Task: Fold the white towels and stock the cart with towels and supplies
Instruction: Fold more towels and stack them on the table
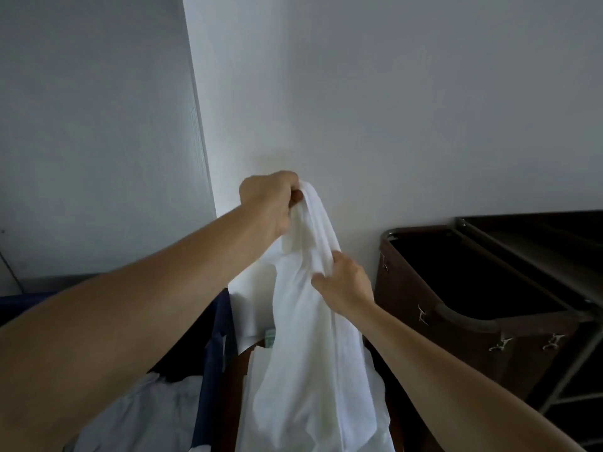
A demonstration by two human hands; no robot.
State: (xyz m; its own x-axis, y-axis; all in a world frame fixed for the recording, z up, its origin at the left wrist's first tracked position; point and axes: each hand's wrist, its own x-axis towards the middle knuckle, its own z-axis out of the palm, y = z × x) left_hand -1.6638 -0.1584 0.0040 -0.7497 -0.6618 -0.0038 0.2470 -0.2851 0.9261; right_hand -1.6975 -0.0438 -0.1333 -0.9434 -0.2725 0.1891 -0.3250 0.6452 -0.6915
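A white towel (310, 337) hangs bunched in front of me, lifted high against the wall. My left hand (269, 200) grips its top end, fingers curled over the cloth. Lower and to the right, my right hand (344, 282) pinches a fold along the towel's edge. The towel's lower end drops toward more white cloth (261, 363) below. The housekeeping cart (489, 324) stands to the right, its brown bag dark inside.
A dark blue bin (215, 347) at the lower left holds pale linen (146, 415). A small green object (270, 337) peeks out behind the towel. White walls meet in a corner straight ahead. The cart's metal frame (561, 380) runs along the right edge.
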